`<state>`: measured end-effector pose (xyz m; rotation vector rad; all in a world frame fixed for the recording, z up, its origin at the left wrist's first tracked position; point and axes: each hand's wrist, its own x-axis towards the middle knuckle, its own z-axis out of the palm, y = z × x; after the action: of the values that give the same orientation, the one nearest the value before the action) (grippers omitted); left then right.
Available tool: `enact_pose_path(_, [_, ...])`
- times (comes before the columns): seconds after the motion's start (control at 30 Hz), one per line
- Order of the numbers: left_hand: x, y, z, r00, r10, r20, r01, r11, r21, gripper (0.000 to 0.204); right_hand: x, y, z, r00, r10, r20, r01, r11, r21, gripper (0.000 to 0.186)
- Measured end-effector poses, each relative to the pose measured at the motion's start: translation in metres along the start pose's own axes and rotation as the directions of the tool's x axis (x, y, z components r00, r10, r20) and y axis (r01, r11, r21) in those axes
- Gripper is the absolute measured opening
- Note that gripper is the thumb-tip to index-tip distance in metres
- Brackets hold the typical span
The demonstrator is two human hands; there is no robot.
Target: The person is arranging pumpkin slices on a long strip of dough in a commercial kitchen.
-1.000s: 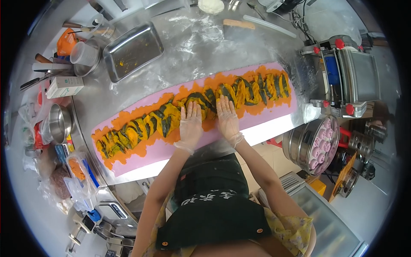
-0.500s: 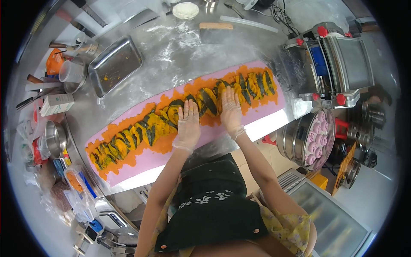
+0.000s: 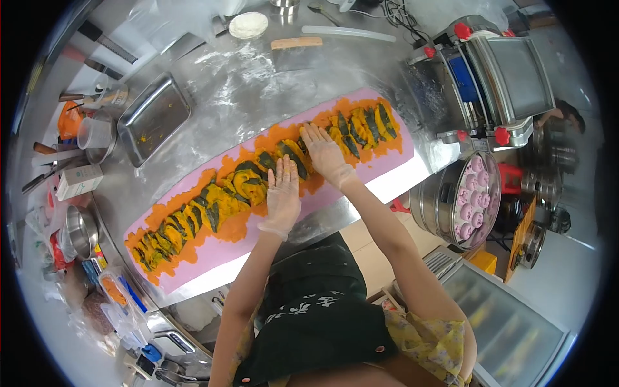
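Note:
Both gloved hands rest on a long strip of yellow pieces with dark green skins point(image 3: 213, 206), laid over orange paste point(image 3: 229, 226) on a pink sheet, apparently dough point(image 3: 387, 161). My left hand point(image 3: 281, 197) lies near the middle of the strip, fingers stretched forward. My right hand point(image 3: 325, 155) is a little farther forward and right, its fingers flat and extended on the pieces. Neither hand grips anything; what is beneath the palms is hidden. The sheet lies diagonally along the front of the floury steel table point(image 3: 232, 77).
A steel tray point(image 3: 155, 119), plastic tubs point(image 3: 90, 132) and bowl point(image 3: 82, 232) sit left; a wooden-handled scraper point(image 3: 296, 43) and white round item point(image 3: 248, 26) are at the back. A roller machine point(image 3: 516, 77) stands right, above a steamer of pink pieces point(image 3: 474, 193).
My right hand has shifted leftward and forward along the strip, its fingers now angled more to the left. The whole scene sits slightly more leftward in the picture.

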<state>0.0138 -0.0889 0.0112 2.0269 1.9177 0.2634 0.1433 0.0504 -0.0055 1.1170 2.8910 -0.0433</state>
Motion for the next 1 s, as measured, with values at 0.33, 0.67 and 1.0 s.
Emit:
enact_pose_path(0.33, [-0.024, -0.014, 0.003, 0.998, -0.002, -0.061, -0.004, 0.996, -0.092, 0.077, -0.072, 0.001, 0.003, 0.957, 0.287, 0.029, -0.288, 0.944, 0.161, 0.062])
enact_pose_path(0.67, [-0.022, 0.022, 0.005, 0.997, -0.064, -0.047, 0.060, 0.995, -0.084, 0.075, -0.105, 0.065, 0.021, 0.944, 0.329, -0.029, -0.327, 0.943, 0.057, 0.063])
enact_pose_path(1.0, [0.043, 0.117, 0.028, 0.971, -0.236, -0.032, 0.235, 0.971, -0.029, 0.076, -0.064, 0.117, 0.011, 0.997, 0.049, -0.062, -0.040, 0.989, 0.141, 0.064])
